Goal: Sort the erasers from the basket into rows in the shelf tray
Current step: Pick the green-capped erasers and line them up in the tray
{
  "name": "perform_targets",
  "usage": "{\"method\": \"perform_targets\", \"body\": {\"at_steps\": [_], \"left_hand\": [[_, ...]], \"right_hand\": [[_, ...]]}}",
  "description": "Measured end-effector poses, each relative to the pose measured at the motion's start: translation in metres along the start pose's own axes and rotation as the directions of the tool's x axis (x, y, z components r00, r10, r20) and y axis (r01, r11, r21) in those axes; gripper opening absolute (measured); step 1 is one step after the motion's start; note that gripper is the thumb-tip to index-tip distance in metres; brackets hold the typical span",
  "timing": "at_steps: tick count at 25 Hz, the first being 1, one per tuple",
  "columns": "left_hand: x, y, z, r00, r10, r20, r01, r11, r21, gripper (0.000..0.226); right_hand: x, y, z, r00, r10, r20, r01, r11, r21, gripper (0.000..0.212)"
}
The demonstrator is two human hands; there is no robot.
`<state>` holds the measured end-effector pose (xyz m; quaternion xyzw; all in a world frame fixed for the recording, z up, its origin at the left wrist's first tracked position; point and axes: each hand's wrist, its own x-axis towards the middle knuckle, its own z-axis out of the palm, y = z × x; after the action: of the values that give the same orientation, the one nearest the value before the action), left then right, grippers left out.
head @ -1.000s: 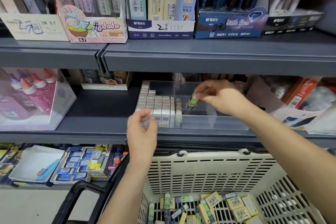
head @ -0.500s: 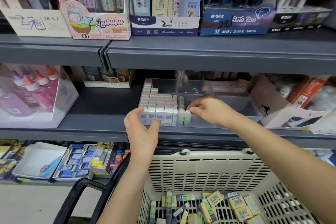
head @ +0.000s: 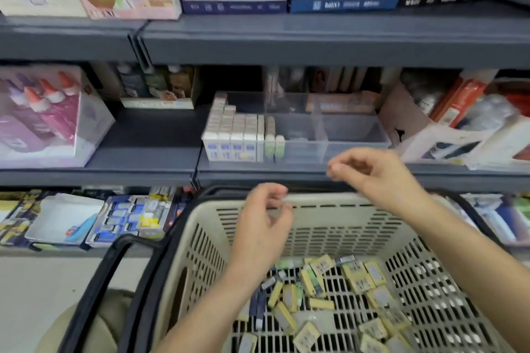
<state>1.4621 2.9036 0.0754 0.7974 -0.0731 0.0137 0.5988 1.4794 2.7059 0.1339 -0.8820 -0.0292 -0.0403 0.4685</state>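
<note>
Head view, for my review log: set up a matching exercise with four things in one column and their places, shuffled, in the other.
Things
1. white-and-blue erasers
2. yellow erasers
3. glue bottles
4. right hand

Places
A. loose on the floor of the basket
B. in a box at the left of the middle shelf
C. standing in rows in the clear tray
D. holding nothing, above the basket's far rim

Pairs: 1-C, 2-A, 3-B, 4-D

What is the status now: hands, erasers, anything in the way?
Both empty: left hand, right hand, fingers loosely curled, near basket rim. Eraser rows fill left end of tray; loose erasers in basket. Nothing blocks tray.
</note>
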Motion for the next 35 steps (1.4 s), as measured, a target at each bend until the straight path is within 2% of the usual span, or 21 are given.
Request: {"method": "perform_targets", "body": {"at_steps": [1,4,6,8,12,14,16,18,20,22,24,26,28,30,32,35], "left_hand": [[-0.008,-0.007,0.011,0.995,-0.021,0.094,0.017,0.999,0.044,0.026],[-0.016,-0.040,0.038,0.954,-0.193,0.228,0.166,0.977,0.130,0.017],[-0.020,-0.069,0.047,0.905,-0.348,0.244,0.310,0.933,0.181,0.011],[-0.029,-0.097,0.046,0.850,-0.469,0.240,0.415,0.876,0.244,0.010],[-0.043,-0.125,0.040,0.790,-0.561,0.246,0.472,0.813,0.340,0.008],[-0.046,-0.123,0.043,0.751,-0.596,0.285,0.503,0.795,0.339,0.007],[-0.049,-0.119,0.047,0.682,-0.656,0.322,0.560,0.752,0.346,0.007],[-0.052,-0.113,0.049,0.582,-0.723,0.373,0.659,0.688,0.305,0.010],[-0.052,-0.110,0.047,0.498,-0.758,0.422,0.772,0.609,0.184,0.030],[-0.051,-0.107,0.046,0.465,-0.746,0.476,0.860,0.507,-0.046,0.028],[-0.048,-0.108,0.043,0.486,-0.753,0.443,0.871,0.458,-0.178,0.014],[-0.044,-0.114,0.037,0.508,-0.797,0.329,0.861,0.481,-0.164,0.007],[-0.040,-0.122,0.029,0.490,-0.836,0.246,0.870,0.451,-0.201,0.005],[-0.038,-0.125,0.023,0.460,-0.857,0.232,0.880,0.406,-0.246,0.003],[-0.039,-0.127,0.024,0.441,-0.860,0.255,0.892,0.388,-0.232,0.012],[-0.040,-0.125,0.027,0.434,-0.855,0.283,0.898,0.382,-0.220,0.009]], "right_hand": [[-0.020,0.016,0.007,0.995,0.065,0.075,-0.065,0.998,-0.003,0.006],[-0.068,0.076,0.042,0.930,0.236,0.282,-0.138,0.935,-0.326,0.007],[-0.085,0.110,0.063,0.885,0.338,0.319,-0.150,0.857,-0.493,0.015],[-0.090,0.130,0.080,0.869,0.372,0.327,-0.128,0.806,-0.578,0.022],[-0.093,0.139,0.116,0.804,0.486,0.342,-0.147,0.720,-0.678,0.023],[-0.096,0.139,0.128,0.782,0.521,0.343,-0.155,0.695,-0.702,0.025],[-0.096,0.137,0.131,0.792,0.520,0.319,-0.194,0.711,-0.676,0.025],[-0.099,0.136,0.131,0.800,0.522,0.296,-0.301,0.776,-0.555,0.026],[-0.106,0.130,0.133,0.812,0.486,0.322,-0.369,0.856,-0.361,0.023],[-0.111,0.122,0.139,0.817,0.404,0.411,-0.318,0.911,-0.263,0.022],[-0.107,0.119,0.142,0.812,0.361,0.459,-0.231,0.920,-0.315,0.024],[-0.095,0.121,0.138,0.832,0.369,0.415,-0.160,0.875,-0.458,0.026],[-0.087,0.127,0.136,0.841,0.316,0.438,0.040,0.771,-0.635,0.046],[-0.083,0.132,0.142,0.790,0.307,0.531,0.222,0.664,-0.714,0.068],[-0.081,0.133,0.151,0.772,0.340,0.538,0.246,0.620,-0.745,0.075],[-0.076,0.137,0.155,0.810,0.313,0.496,0.233,0.603,-0.763,0.066]]}}
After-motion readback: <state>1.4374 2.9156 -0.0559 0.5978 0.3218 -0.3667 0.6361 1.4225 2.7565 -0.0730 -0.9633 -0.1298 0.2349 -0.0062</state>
